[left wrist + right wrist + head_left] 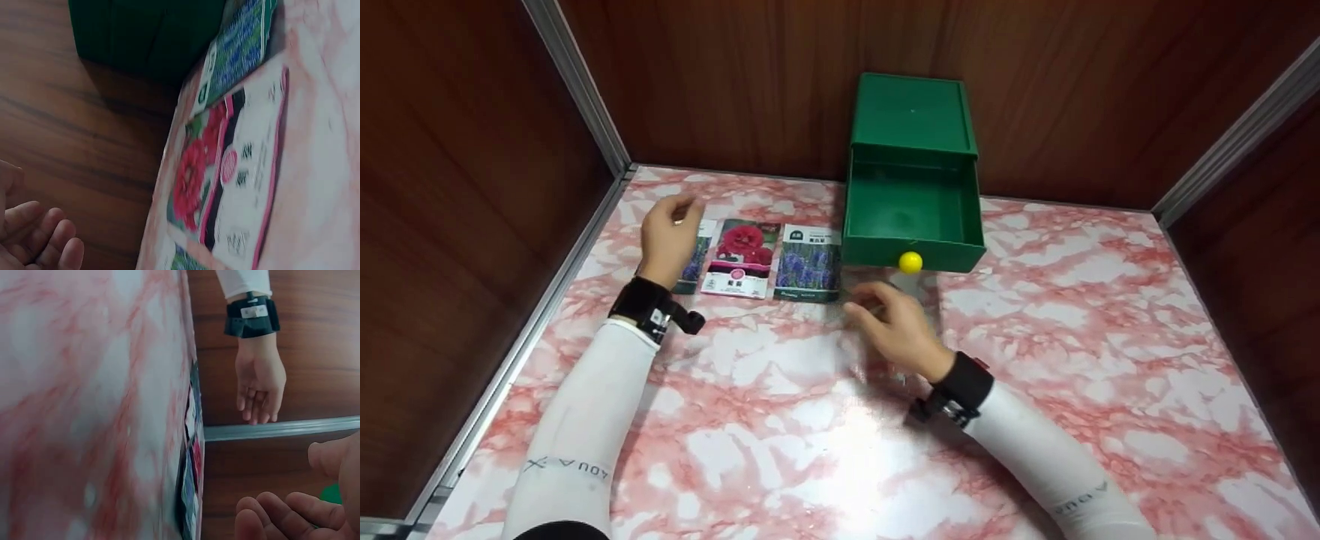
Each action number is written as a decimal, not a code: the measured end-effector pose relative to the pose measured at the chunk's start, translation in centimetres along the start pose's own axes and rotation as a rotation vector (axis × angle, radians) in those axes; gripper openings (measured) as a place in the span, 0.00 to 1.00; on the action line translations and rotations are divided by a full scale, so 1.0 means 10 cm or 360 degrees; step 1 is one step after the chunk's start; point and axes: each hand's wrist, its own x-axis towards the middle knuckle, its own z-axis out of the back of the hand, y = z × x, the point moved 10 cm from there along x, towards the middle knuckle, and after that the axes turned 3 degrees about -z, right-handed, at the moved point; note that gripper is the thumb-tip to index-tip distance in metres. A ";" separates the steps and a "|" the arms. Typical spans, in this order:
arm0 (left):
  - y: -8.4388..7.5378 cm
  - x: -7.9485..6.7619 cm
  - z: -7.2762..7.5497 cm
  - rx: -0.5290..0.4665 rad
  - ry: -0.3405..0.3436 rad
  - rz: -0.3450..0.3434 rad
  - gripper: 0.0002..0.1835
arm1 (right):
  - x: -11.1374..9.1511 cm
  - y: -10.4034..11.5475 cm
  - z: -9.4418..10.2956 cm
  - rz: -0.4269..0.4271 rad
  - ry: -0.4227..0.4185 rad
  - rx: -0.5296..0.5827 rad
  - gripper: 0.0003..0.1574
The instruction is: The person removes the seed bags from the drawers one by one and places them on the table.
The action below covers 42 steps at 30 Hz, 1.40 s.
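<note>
I've got 3 cams up. Head view gives me the full layout: on the tabletop (pixel 1110 337), L lavender pkt (pixel 700 264), red-flower pkt (pixel 741 259) and R lavender pkt (pixel 808 266) lie side by side, left to right. Just right of the row, toward the far wall (pixel 735 90), is the green box (pixel 911 112), its drawer (pixel 870 253) pulled out to the near side, yellow knob (pixel 910 262) on the front. Only this cam shows me the knob & drawer interior. L hand (pixel 667 232) hides part of L lavender pkt here; R wrist view adds what head can't: that hand hangs above the tabletop w/ a gap, fingers loosely bent, nothing grasped. Same cam gets the pkts nearly edge-on. L wrist view shows red-flower pkt's label up close, plus the green box's side, which head doesn't give me. R hand (pixel 904 330) is near the drawer front, on its near side, fingers relaxed & slightly curled, thumb apart, also holding nothing.
</note>
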 end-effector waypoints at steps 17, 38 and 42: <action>-0.85 0.10 -0.81 -0.0783 0.0188 0.0092 0.21 | -0.27 0.08 0.72 0.0152 -0.0394 -0.0203 0.14; -1.45 0.24 -1.72 -0.0668 0.0628 0.0244 0.27 | -0.32 0.19 0.96 0.0315 -0.0738 -0.0420 0.25; -1.47 0.28 -1.78 -0.0613 0.0676 0.0272 0.28 | -0.30 0.20 0.94 0.0299 -0.0722 -0.0408 0.28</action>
